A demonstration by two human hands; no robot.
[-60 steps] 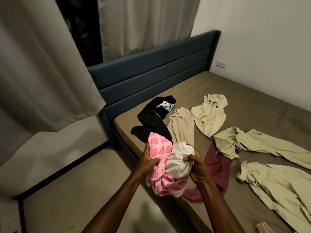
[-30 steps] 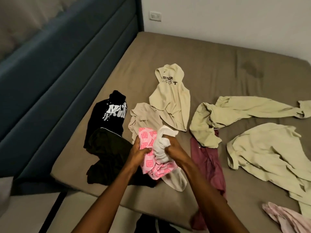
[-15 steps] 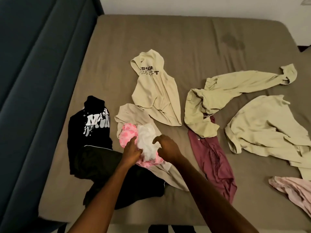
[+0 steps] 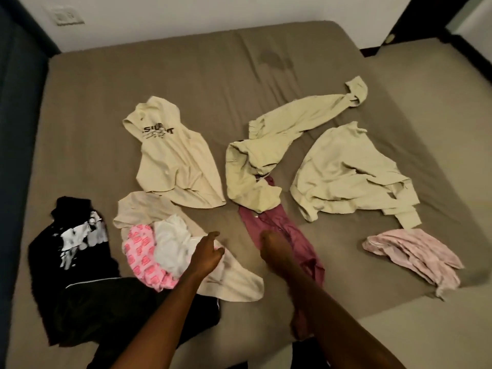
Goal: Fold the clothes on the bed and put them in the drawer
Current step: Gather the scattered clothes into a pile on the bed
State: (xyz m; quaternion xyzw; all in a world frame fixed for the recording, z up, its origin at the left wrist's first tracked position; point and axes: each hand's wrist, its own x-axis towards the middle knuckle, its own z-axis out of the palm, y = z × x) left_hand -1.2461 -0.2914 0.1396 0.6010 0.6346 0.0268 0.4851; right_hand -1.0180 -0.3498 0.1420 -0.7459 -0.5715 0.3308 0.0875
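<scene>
On the bed (image 4: 186, 62), unfolded clothes lie scattered. Left hand (image 4: 209, 253), fingers loosely spread, hovers beside the pink-and-white bundle (image 4: 157, 251), holding nothing. Right hand (image 4: 274, 246) sits over the maroon garment (image 4: 295, 235); its grip apparently empty, though blurred.

White wall (image 4: 186, 17) behind the far edge of the bed. Wall socket plate (image 4: 66, 15) on the wall, near its left end. Dark blue padded headboard (image 4: 16, 107) meets the wall at that left corner. Dark door frame (image 4: 404, 20) stands at the wall's right end, with pale floor (image 4: 426, 328) below it.
</scene>
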